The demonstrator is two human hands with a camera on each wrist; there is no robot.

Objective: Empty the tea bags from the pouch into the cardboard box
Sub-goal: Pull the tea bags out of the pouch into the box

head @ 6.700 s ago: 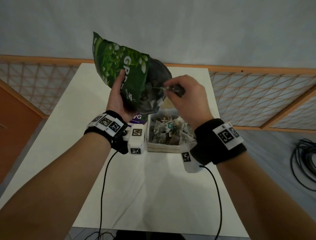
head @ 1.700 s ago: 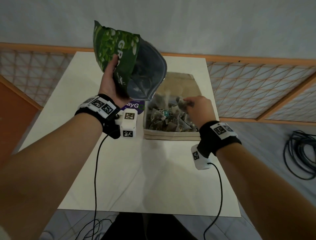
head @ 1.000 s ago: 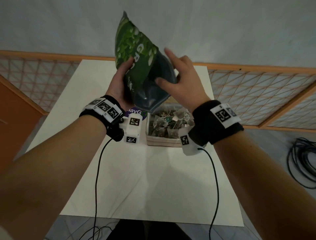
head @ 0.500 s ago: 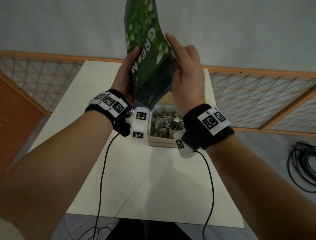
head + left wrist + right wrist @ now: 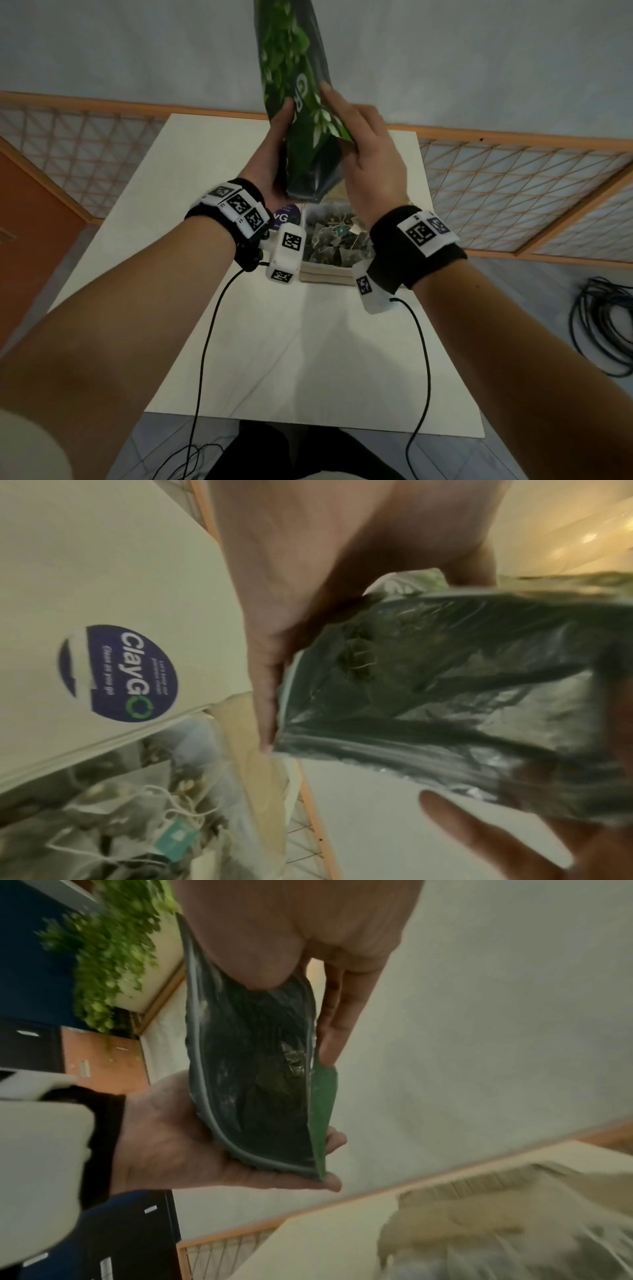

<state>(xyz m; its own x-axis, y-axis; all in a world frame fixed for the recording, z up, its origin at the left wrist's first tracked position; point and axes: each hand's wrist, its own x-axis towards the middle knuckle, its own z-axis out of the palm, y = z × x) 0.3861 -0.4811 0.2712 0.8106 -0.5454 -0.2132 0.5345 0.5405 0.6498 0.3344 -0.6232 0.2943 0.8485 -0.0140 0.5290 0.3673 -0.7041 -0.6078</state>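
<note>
Green pouch [image 5: 297, 102] upended, mouth down, held in the air right above the cardboard box [image 5: 325, 274], mouth not touching the box. Printed leaf pattern and white letters on the near face; dark foil lining visible through the open mouth in both wrist views [image 5: 445, 691] [image 5: 253, 1083]. Nothing seen dropping from the mouth.

Left hand [image 5: 274, 161] gripping the pouch on its left edge near the mouth, thumb on the near face, palm under the lower corner [image 5: 192, 1139]. Right hand [image 5: 370, 154] on the right side, fingers mostly straight along the pouch, thumb pressed into the mouth edge [image 5: 260, 947]; holding, pouch squeezed between both hands.

Cardboard box open on the table [image 5: 308, 359], mid-table, just below and between the wrists. Full of tea bags [image 5: 329, 240] heaped up, white strings tangled, one teal tag [image 5: 174, 837] on top. Brown flap [image 5: 479, 1213] standing at the far side of the box.

Round purple sticker [image 5: 120, 672] reading ClayGo on the table just left of the box. Black wristbands with square markers on both wrists, black cables trailing toward the near table edge. Orange lattice railing [image 5: 513, 192] behind the table, coil of dark cable [image 5: 603, 325] on the floor at far right
</note>
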